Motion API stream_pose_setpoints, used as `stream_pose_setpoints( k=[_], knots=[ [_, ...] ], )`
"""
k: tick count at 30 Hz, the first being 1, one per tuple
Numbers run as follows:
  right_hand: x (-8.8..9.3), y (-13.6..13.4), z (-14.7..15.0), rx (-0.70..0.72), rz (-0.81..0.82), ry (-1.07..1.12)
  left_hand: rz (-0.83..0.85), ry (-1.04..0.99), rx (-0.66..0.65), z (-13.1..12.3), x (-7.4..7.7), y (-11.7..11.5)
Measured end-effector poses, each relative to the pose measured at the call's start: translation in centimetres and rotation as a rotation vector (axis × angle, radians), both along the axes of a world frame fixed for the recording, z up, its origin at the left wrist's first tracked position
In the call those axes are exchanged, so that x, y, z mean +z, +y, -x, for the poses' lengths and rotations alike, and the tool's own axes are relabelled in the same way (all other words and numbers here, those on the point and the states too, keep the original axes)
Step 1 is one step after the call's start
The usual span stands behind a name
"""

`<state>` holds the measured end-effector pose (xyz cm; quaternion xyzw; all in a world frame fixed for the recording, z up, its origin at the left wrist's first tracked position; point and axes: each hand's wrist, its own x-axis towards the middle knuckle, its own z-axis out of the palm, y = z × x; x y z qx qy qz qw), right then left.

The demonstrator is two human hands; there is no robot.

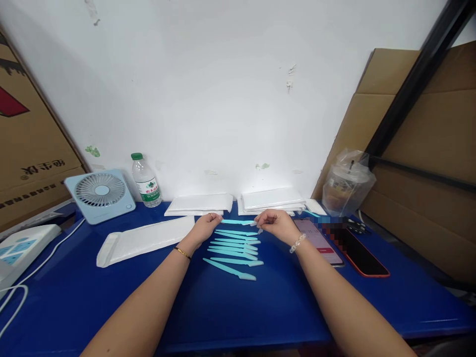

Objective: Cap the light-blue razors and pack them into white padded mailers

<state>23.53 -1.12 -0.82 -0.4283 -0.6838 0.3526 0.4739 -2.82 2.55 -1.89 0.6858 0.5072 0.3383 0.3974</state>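
A turquoise razor-like stick is stretched level between my two hands. My left hand pinches its left end. At the other end, the fingers of my right hand are closed at the tip, by a small translucent piece. Just below, several similar turquoise sticks lie in a loose column on the blue table, the lowest one slanting down to the right. A white padded envelope lies left of my left hand.
White envelope stacks stand along the wall. A fan and water bottle are back left, a power strip far left. Two phones and a bagged drink cup are at the right.
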Motion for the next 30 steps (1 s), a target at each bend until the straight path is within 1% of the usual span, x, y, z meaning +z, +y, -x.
stream_pose_setpoints(
  k=[10, 13, 20, 30],
  knots=[
    [0.5, 0.0, -0.8, -0.024, -0.024, -0.035, 0.004, 0.009, 0.016, 0.2, 0.4, 0.0],
    [0.4, 0.0, -0.5, -0.022, -0.02, -0.023, 0.007, 0.015, 0.013, 0.2, 0.3, 0.0],
    [0.1, -0.3, 0.6, 0.012, 0.03, -0.019, -0.017, 0.021, -0.043, -0.6, 0.3, -0.6],
    [0.3, -0.1, -0.4, -0.022, 0.021, 0.002, 0.026, 0.02, 0.013, -0.1, 0.9, -0.5]
  ],
)
